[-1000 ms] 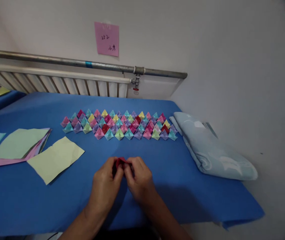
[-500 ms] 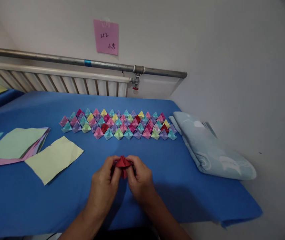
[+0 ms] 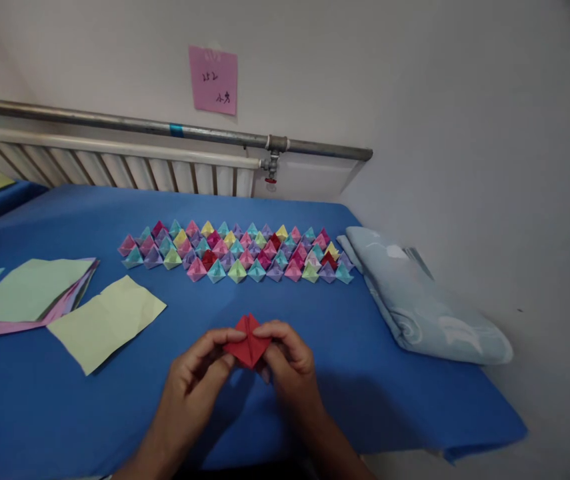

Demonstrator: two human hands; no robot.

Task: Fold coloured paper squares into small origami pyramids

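With my left hand and right hand pinched nearly closed on the red paper, I'd press both sides evenly.

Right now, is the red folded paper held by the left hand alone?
No, the left hand and the right hand both grip the red folded paper.

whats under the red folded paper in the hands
The blue cover lies below the red folded paper, which the left hand and right hand hold at its sides. The paper's underside and the patch of cover directly behind it are hidden.
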